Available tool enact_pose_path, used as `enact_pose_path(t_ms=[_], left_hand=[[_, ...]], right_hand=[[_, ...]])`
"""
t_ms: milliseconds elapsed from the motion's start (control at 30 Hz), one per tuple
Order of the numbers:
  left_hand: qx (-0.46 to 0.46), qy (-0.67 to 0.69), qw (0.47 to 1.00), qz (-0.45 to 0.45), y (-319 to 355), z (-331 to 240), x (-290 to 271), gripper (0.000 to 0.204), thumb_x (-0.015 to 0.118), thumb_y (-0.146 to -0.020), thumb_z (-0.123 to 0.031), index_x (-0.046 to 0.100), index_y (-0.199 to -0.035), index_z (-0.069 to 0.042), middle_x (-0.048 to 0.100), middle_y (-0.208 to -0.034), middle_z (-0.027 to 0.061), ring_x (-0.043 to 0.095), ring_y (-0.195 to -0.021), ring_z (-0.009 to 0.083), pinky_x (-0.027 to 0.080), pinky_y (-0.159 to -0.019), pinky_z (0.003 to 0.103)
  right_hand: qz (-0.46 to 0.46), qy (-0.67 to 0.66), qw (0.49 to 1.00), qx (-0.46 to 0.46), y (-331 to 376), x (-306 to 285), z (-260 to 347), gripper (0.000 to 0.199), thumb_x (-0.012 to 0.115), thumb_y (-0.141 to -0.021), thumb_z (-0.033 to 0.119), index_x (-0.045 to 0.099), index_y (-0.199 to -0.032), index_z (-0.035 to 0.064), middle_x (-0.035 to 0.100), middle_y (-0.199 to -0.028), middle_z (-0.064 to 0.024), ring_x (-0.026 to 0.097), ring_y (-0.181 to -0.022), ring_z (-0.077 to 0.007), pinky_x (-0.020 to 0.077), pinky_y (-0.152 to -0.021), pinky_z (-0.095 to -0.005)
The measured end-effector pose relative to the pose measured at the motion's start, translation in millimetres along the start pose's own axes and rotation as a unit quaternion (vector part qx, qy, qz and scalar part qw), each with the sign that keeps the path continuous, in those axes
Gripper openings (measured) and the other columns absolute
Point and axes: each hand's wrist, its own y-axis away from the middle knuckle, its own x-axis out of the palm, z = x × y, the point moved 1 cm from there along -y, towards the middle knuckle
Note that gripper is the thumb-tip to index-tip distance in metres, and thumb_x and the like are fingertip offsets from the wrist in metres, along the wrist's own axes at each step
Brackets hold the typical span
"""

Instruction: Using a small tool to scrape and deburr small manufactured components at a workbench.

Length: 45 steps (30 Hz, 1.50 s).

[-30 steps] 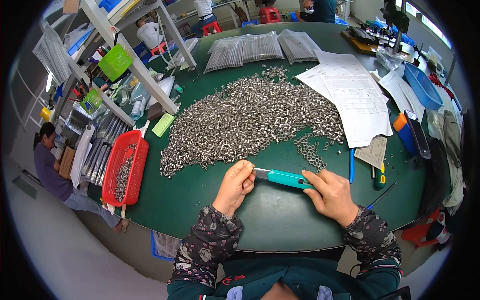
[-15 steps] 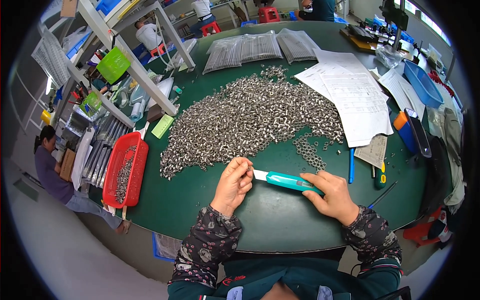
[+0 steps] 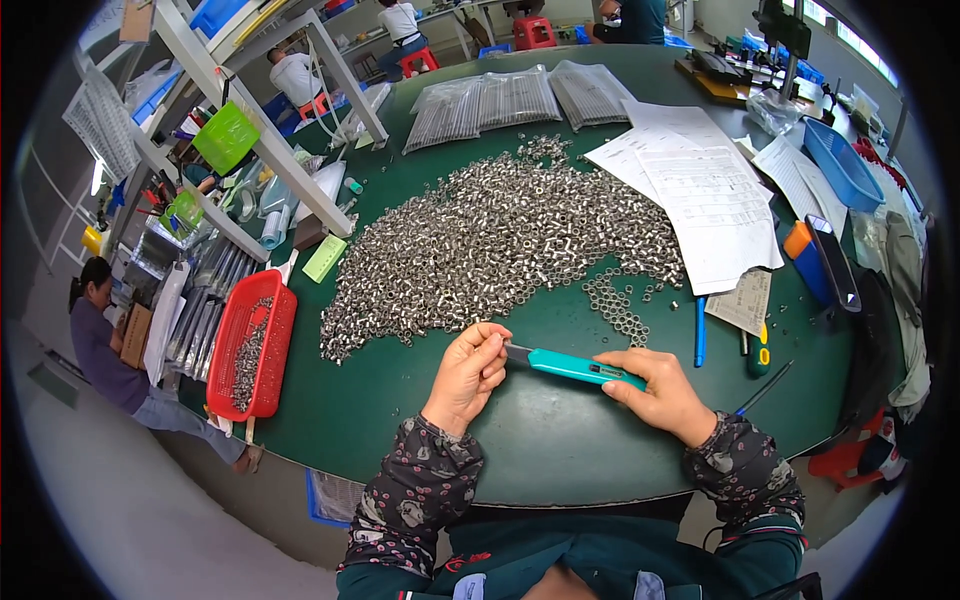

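Note:
My right hand (image 3: 660, 392) grips a teal utility knife (image 3: 572, 367) by its handle, blade end pointing left. My left hand (image 3: 470, 372) is closed at the blade tip, fingers pinched there; whether a small metal piece sits between them I cannot tell. Both hands hover over the green table (image 3: 540, 440) near its front edge. Just beyond them spreads a large heap of small silver metal nuts (image 3: 490, 240), with a short row of nuts (image 3: 615, 305) laid out to the right.
A red basket (image 3: 250, 345) with metal parts stands at the left edge. Paper sheets (image 3: 700, 190), a blue tray (image 3: 843, 165), an orange-and-black device (image 3: 815, 260), pens and bagged rods (image 3: 500, 95) lie farther off. Shelving stands left; other people sit around.
The hands and knife stay nearly in place; my left hand has closed a little tighter on the blade end.

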Motion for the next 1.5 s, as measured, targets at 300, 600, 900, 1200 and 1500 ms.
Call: enact_pose_path(t_ms=[300,600,900,1200,1500], left_hand=[[0.004,-0.051,0.999,-0.014,0,2,-1,0.009,0.050,-0.085,-0.010,0.052,-0.087,-0.002,0.047,-0.064,-0.0001,0.028,-0.043,0.0007,0.021,-0.036,0.014],[0.006,-0.074,0.997,-0.031,0,2,0,0.012,0.049,-0.086,-0.014,0.052,-0.082,-0.002,0.045,-0.062,-0.0007,0.028,-0.042,0.0006,0.021,-0.036,0.014],[-0.011,-0.079,0.996,-0.035,0,2,-2,0.012,0.049,-0.086,-0.014,0.051,-0.081,-0.003,0.043,-0.061,-0.0021,0.027,-0.042,0.0002,0.021,-0.037,0.015],[-0.011,-0.079,0.996,-0.028,1,1,-1,0.014,0.049,-0.087,-0.016,0.049,-0.077,-0.005,0.041,-0.059,-0.0034,0.025,-0.042,0.0004,0.019,-0.036,0.015],[-0.010,-0.124,0.991,-0.043,1,0,1,0.022,0.050,-0.087,-0.023,0.046,-0.070,-0.009,0.040,-0.059,-0.0042,0.024,-0.042,0.0004,0.018,-0.036,0.016]], right_hand=[[0.001,0.024,0.999,0.035,1,-1,4,0.027,0.061,-0.073,0.021,0.060,-0.096,0.0066,0.058,-0.074,-0.0113,0.056,-0.065,-0.0274,0.0438,-0.059,-0.0339],[-0.026,0.118,0.993,-0.002,3,-1,11,0.028,0.060,-0.073,0.020,0.059,-0.098,0.0085,0.051,-0.066,-0.0087,0.052,-0.056,-0.0262,0.0411,-0.050,-0.0360],[-0.043,0.166,0.985,-0.037,3,-1,13,0.029,0.062,-0.071,0.018,0.059,-0.098,0.0083,0.049,-0.064,-0.0074,0.051,-0.056,-0.0248,0.0409,-0.049,-0.0348],[-0.044,0.167,0.984,-0.046,2,-2,16,0.029,0.062,-0.070,0.017,0.059,-0.097,0.0060,0.049,-0.066,-0.0091,0.050,-0.054,-0.0260,0.0398,-0.049,-0.0346],[-0.043,0.172,0.983,-0.047,3,-1,15,0.029,0.063,-0.070,0.017,0.059,-0.097,0.0083,0.048,-0.064,-0.0071,0.051,-0.055,-0.0246,0.0408,-0.048,-0.0346]])
